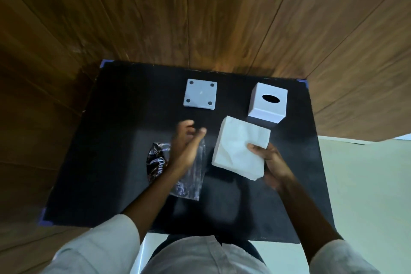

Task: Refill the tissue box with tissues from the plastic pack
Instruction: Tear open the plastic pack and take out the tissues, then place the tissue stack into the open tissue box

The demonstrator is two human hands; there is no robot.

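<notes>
While our right hand (270, 162) grips the tissues (241, 151) and the left (185, 147) hangs open, we must next turn the box (268, 102) over

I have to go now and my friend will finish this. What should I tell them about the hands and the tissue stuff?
Right hand: holds the tissue stack, lifted out of its pack.
Left hand: open, empty, above the plastic pack, which lies emptied on the black mat.
Tissue box: upright, far right, slot on top. Its base plate lies apart, far centre.
Done: tissues unpacked, base off.
Left: load tissues into box, refit base.
</notes>
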